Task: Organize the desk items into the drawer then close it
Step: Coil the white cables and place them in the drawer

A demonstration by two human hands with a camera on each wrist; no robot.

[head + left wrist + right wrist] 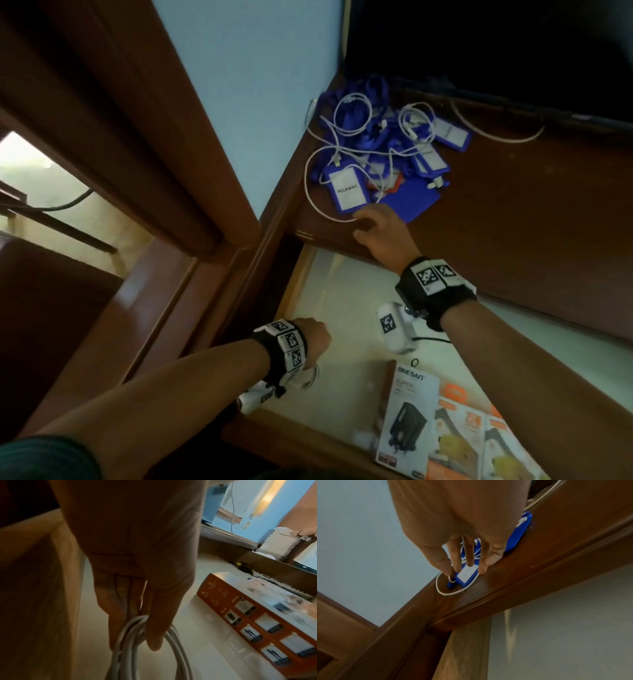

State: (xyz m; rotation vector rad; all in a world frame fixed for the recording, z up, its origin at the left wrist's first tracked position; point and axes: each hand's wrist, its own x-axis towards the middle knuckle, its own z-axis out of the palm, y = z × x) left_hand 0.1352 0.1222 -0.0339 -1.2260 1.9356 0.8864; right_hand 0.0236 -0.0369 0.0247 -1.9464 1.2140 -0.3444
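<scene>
On the dark wooden desk [513, 222] lies a tangle of blue badge holders [352, 190] with lanyards and loose white cables [349, 116]. My right hand [363, 222] [465, 569] hovers at the pile's near edge, fingers fairly straight and spread over one badge [467, 575] and a white cable loop [443, 593]; it holds nothing. Below, the drawer [342, 301] stands open. My left hand [313, 342] [135, 642] is over its left part and grips a coiled white cable [173, 649], whose loops hang beneath the wrist [310, 375].
Inside the drawer at the near right lie a white boxed item [407, 411] and orange boxes [479, 438] [257, 622]. A dark monitor or panel [496, 51] stands at the back of the desk. A wooden door frame [137, 137] and pale blue wall are to the left.
</scene>
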